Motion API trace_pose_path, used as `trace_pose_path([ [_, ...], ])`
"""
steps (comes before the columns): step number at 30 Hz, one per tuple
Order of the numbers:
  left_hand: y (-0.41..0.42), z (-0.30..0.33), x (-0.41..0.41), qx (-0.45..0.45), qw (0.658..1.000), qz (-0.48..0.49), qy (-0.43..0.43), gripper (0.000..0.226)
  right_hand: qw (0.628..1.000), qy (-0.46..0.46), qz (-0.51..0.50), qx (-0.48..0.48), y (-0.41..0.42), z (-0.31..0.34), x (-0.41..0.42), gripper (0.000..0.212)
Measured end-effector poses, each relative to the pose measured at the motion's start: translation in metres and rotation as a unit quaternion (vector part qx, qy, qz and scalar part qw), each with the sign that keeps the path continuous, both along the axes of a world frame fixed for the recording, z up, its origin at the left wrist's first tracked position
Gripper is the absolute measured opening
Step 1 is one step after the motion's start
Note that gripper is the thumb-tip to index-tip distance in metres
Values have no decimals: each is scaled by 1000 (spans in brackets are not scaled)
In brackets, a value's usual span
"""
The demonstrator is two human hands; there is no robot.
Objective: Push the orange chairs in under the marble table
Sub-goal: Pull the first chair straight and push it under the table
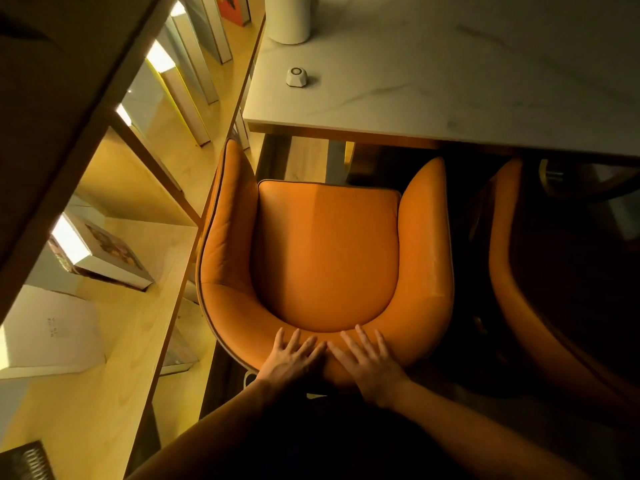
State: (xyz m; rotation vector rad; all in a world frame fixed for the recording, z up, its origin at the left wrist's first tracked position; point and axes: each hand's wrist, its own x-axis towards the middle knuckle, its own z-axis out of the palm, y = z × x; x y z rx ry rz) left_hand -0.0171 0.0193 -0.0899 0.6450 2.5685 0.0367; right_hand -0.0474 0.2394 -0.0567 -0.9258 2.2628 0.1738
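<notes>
An orange leather chair (327, 251) with a curved back stands right below me, its seat facing the marble table (450, 81). The seat's front edge lies short of the table's near edge; the armrest tips reach close to it. My left hand (291, 358) and my right hand (369, 362) lie flat side by side on top of the chair's backrest, fingers spread and pointing toward the table. A second orange chair (540, 271) stands to the right in shadow, its front part under the tabletop.
A wooden shelf unit (114, 237) with books and boxes runs close along the chair's left side. On the table stand a white cylinder (287, 17) and a small white puck-like device (297, 77). The table's dark base shows under the top.
</notes>
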Motion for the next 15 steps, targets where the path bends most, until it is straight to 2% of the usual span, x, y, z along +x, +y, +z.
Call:
trace_pose_path([
  [4, 1, -4, 2, 17, 1000, -6, -10, 54, 1000, 9, -4, 1, 1, -11, 3, 57],
  [7, -1, -7, 2, 67, 998, -1, 5, 44, 1000, -10, -14, -2, 1, -12, -1, 52],
  [15, -9, -15, 1, 117, 991, -21, 68, 38, 999, -43, -1, 17, 4, -15, -11, 56],
])
